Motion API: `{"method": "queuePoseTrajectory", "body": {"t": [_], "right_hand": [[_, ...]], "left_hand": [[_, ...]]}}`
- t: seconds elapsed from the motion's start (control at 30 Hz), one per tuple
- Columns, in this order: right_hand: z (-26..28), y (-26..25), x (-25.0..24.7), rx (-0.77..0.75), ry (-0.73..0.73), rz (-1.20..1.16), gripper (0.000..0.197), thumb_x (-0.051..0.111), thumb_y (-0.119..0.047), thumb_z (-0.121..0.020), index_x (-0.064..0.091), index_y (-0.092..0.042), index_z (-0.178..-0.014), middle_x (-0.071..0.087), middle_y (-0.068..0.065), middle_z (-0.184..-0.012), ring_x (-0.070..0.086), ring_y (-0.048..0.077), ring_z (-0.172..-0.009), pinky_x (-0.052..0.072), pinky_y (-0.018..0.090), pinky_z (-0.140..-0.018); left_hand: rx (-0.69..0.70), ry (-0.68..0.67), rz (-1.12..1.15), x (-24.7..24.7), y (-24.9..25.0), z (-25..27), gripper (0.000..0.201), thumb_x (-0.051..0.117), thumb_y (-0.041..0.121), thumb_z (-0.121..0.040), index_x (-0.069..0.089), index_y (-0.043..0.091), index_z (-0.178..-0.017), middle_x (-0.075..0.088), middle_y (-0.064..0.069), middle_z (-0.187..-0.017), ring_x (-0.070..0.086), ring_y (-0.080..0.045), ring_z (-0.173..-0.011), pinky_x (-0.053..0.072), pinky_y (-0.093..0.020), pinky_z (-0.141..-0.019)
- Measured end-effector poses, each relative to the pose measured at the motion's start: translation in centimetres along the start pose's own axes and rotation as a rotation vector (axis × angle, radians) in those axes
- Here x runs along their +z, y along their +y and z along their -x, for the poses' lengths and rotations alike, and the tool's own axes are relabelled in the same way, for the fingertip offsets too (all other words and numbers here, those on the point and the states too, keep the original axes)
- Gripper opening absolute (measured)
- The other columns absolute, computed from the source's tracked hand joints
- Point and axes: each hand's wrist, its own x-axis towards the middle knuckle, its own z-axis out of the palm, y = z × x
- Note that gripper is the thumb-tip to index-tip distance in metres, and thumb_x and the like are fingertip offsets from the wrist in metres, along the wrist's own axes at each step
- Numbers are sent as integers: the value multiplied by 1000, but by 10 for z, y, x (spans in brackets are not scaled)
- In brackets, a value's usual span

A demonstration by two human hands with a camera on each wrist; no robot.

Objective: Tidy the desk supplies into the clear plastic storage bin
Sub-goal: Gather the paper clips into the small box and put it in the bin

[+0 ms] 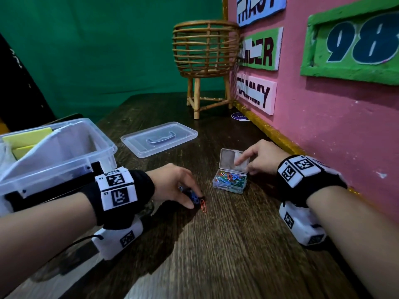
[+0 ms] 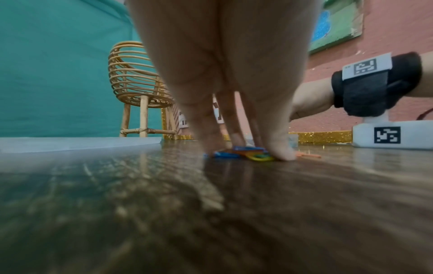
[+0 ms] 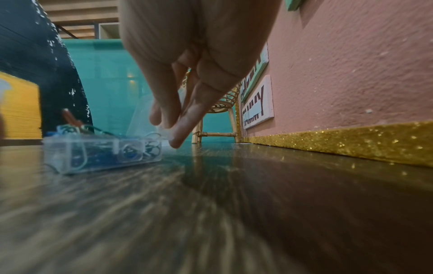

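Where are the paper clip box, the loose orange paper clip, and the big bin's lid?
paper clip box (image 1: 229, 181), head view, on the clip-filled open base.
orange paper clip (image 1: 203, 205), head view, on the middle of its wire loop.
bin lid (image 1: 138, 144), head view, on the flat clear panel left of its handle.

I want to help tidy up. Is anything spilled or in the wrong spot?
Yes. A few loose paper clips lie on the table under the left hand, outside their little open clip box, whose lid the right hand holds up.

"98" on green sign (image 1: 354, 39), "TAMMY" on pink plate (image 1: 254, 94), "Clay" on blue sticker (image 1: 239, 116), other plates only partly readable
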Motion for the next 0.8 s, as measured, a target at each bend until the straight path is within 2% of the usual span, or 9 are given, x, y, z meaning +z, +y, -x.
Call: {"method": "queuePoseTrajectory", "body": {"t": [0.07,0.13,0.27,0.37,0.47,0.6,0.67,0.73,0.8], "right_hand": [[0,0,0,-3,-3,-1,35,64,9,-76,75,-21,-91,59,3,-102,62,12,-69,55,17,-65],[0,0,0,-8,-6,0,35,64,9,-76,75,-20,-92,60,4,-104,63,13,-70,56,20,-68],[1,0,1,-16,-11,3,35,64,10,-76,75,-19,-94,60,3,-103,63,13,-69,56,20,-69],[1,-1,0,-21,-8,9,35,64,9,-76,75,-19,-94,60,3,-101,62,12,-69,55,19,-67],[1,-1,1,-24,-10,10,35,65,9,-76,75,-19,-94,61,4,-101,61,12,-69,55,19,-67],[1,-1,2,-42,-18,8,35,65,10,-75,75,-19,-93,63,6,-106,64,18,-78,58,30,-78],[1,-1,2,-46,-26,7,36,64,10,-76,75,-20,-92,62,5,-106,64,17,-77,58,29,-77],[1,-2,1,-47,-36,13,37,63,10,-76,74,-23,-90,62,3,-103,64,14,-73,57,25,-74],[1,-3,0,-47,-40,12,36,64,9,-76,70,-26,-86,63,3,-99,64,13,-69,58,22,-70]], "left_hand": [[2,20,32,1,-1,-1,29,78,29,-72,74,32,-100,62,21,-91,57,9,-86,44,-10,-86],[-2,45,38,2,-1,-3,23,78,26,-72,75,29,-95,62,24,-81,56,13,-75,40,-1,-76],[15,116,-12,3,1,-5,20,75,15,-74,77,21,-94,73,7,-93,60,4,-78,39,2,-71],[11,173,-57,1,3,-9,21,72,9,-76,77,17,-94,74,2,-95,58,3,-79,36,6,-65],[25,259,-35,-2,7,-15,19,71,6,-77,78,14,-92,75,-2,-94,60,-2,-78,36,6,-63],[121,442,-8,-5,20,-29,14,73,11,-77,78,14,-90,74,-3,-92,62,-7,-79,39,-2,-69],[141,520,24,-7,29,-39,14,72,14,-79,77,15,-92,73,-3,-93,64,-11,-83,43,-11,-75],[153,577,76,-8,39,-51,15,72,14,-79,77,14,-93,72,-2,-94,61,-8,-82,41,-9,-74],[152,550,89,-8,48,-60,17,72,16,-80,76,16,-96,70,0,-95,56,-3,-82,42,-9,-76]]}}
